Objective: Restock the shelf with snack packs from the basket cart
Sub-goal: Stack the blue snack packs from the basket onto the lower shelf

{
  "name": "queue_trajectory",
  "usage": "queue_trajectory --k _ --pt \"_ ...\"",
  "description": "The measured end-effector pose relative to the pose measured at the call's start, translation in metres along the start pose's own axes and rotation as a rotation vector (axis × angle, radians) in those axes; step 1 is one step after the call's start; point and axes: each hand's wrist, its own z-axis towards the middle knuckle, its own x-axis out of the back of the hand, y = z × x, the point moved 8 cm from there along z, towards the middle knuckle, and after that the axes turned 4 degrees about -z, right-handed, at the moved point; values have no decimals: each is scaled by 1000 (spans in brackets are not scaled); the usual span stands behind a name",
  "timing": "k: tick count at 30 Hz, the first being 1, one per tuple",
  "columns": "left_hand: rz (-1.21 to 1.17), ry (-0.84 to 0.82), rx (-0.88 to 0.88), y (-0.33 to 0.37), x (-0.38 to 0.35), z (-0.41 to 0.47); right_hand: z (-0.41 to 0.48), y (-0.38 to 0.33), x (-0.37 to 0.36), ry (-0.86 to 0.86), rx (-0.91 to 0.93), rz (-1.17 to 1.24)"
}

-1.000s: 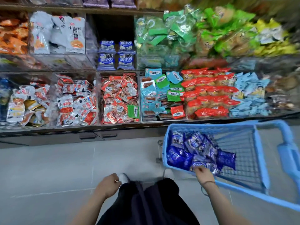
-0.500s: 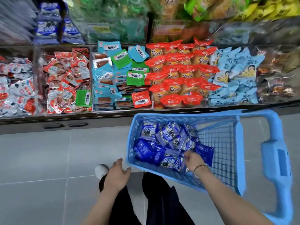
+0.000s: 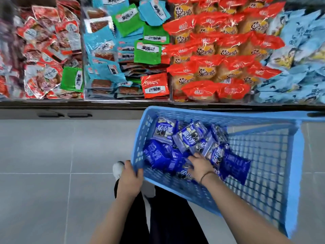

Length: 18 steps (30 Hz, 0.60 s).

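Now the dark blue snack packs [image 3: 186,138] lie heaped in the blue basket cart [image 3: 263,173], right of the frame's centre. The right hand [image 3: 199,166] rests on the heap, its fingers spread and nearly straight. The left hand [image 3: 130,180] grips the cart's near left corner, fingers curled over the rim. Above, the shelf [image 3: 105,103] holds red packs [image 3: 211,50].

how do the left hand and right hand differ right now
The left hand grips the corner rim of the blue basket from outside; the right hand reaches inside it. The left hand touches only the basket; the right hand's fingers lie spread on the dark blue snack packs. The right wrist wears a thin band; the left wrist shows none. Both are bare and at the basket's same end.
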Motion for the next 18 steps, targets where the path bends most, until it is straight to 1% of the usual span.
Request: queue_trajectory --k 1,2,4,5,6,7,8,10,11,12,13,14,16,17,18 --pt "6 39 -42 5 6 -1 -2 4 4 50 -8 105" --pt "-1 98 -93 13 14 -3 -6 9 10 107 -38 264" --pt "-50 232 -236 37 31 -9 -20 18 24 199 -121 661" --pt "-72 268 -308 50 36 -12 -27 19 28 204 -160 841" --pt "-103 270 -360 61 36 -14 -32 17 30 185 -190 998" --pt "-155 234 -367 71 32 -14 -35 14 29 156 -219 1147" --pt "-224 164 -328 78 25 -12 -36 8 30 119 -239 1290" --pt "-335 -34 -172 87 3 -6 -33 -11 32 41 -241 1573" --pt "-395 -137 -102 91 -7 -5 -31 -21 34 9 -231 1665" --pt "-488 -209 -55 95 -13 -4 -30 -33 37 -15 -207 1714" --pt "-610 -244 -18 96 -14 -2 -28 -46 39 -49 -177 1721" --pt "-717 -242 10 94 -10 1 -26 -56 41 -74 -153 1718" --pt "-824 -180 31 86 7 9 -18 -65 38 -99 -171 1668" --pt "-851 -141 38 78 18 13 -12 -67 33 -106 -200 1598" --pt "-867 -99 45 69 29 15 -5 -66 31 -76 -227 1458"
